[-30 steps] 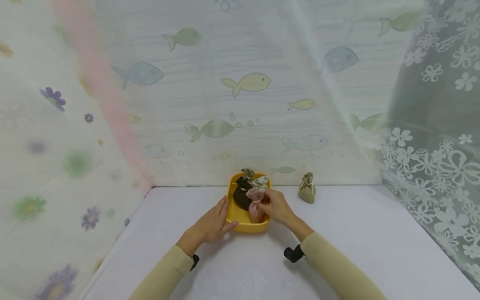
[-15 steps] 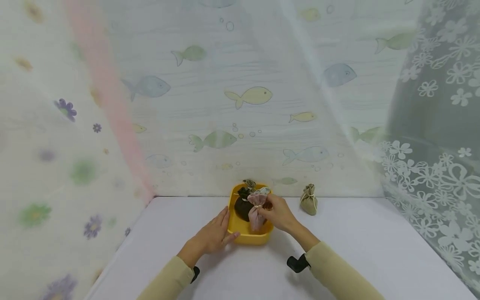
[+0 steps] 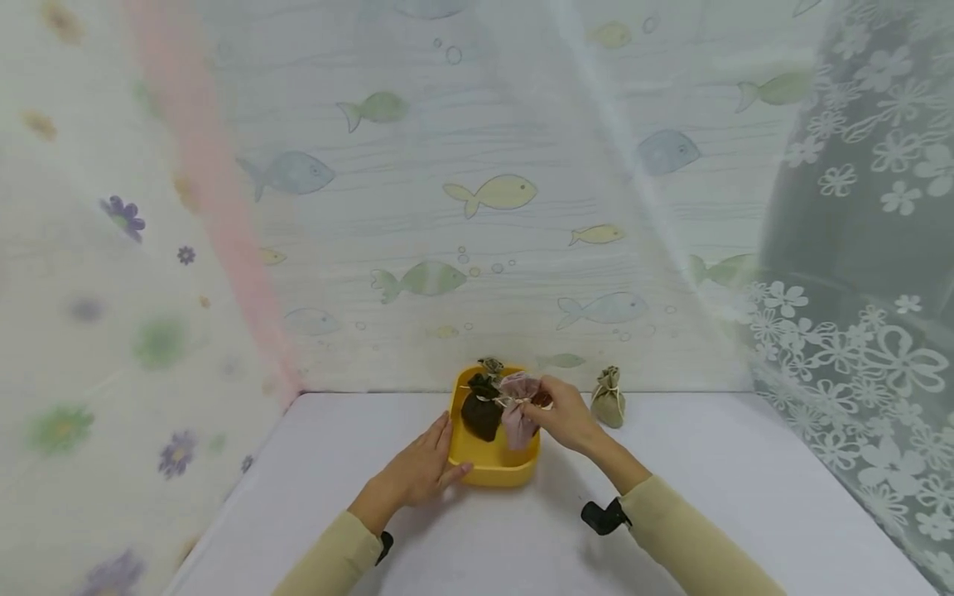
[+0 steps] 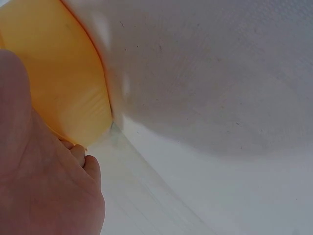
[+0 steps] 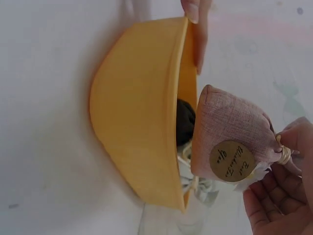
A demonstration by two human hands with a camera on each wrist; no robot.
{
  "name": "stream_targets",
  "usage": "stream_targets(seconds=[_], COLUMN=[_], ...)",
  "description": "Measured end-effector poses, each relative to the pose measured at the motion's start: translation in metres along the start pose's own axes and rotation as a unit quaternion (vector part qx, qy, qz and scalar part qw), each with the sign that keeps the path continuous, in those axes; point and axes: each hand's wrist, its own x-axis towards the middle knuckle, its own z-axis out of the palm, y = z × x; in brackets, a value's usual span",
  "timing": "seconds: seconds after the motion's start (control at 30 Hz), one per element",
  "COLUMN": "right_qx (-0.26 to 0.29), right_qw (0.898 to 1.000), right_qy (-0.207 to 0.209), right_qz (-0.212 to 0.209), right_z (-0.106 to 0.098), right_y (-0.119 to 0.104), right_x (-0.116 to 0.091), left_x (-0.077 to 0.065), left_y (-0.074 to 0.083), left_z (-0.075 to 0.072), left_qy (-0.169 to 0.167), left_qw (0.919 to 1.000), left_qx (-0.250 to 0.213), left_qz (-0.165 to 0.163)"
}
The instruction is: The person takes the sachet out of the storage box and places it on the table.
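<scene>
A small pink drawstring pouch [image 5: 232, 122] with a round paper label hangs from my right hand [image 3: 568, 418], which pinches its tied neck. In the right wrist view, the pouch's base is above the rim of a yellow plastic tub [image 3: 495, 476]. My left hand [image 3: 417, 470] rests against the tub's left side, fingers straight along the wall and thumb at the front corner. Inside the tub sits a dark pouch [image 3: 480, 418]. A patterned pouch top [image 3: 491, 366] shows at the back. A pale pouch [image 5: 203, 191] is partly hidden behind the tub's rim.
An olive drawstring pouch [image 3: 609, 407] stands on the white tabletop [image 3: 693, 480], right of the tub and near the back edge. A fish-print curtain [image 3: 417, 207] hangs behind the table, with floral sheets at both sides.
My right hand has raised the pink pouch from the tub and shifted it slightly right. My left hand has stayed against the tub. The head view has tilted up.
</scene>
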Motion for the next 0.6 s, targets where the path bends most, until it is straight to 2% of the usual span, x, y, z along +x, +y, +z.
stream_targets(seconds=[0.27, 0.6], right_qx=[0.007, -0.021], right_qw=[1.0, 1.0], right_qy=[0.002, 0.015], right_qz=[0.014, 0.001], right_z=[-0.018, -0.04], right_y=[0.008, 0.018], right_x=[-0.004, -0.004], left_x=[0.002, 0.0], left_y=[-0.006, -0.008], left_z=[0.017, 0.017], left_qy=[-0.002, 0.003], left_qw=[0.9999, 0.9998], left_qx=[0.008, 0.021], left_qz=[-0.011, -0.007])
